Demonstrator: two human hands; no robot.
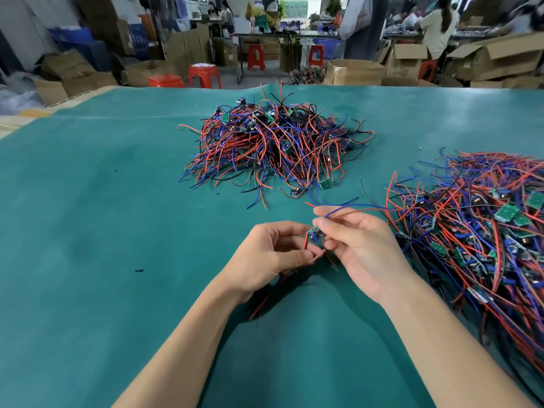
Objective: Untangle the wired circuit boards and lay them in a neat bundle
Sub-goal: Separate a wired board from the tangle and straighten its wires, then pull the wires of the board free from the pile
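Two hands work over a green mat (103,216). Right hand (357,245) pinches one small circuit board (315,232) at its fingertips, blue and red wires (350,208) trailing off toward the heap at its right. Left hand (269,257), just beside, pinches that board's red wire (306,244) between thumb and fingers. Two wire heaps: one tangled pile (273,142) beyond the hands, one larger pile (482,231) right of the right hand.
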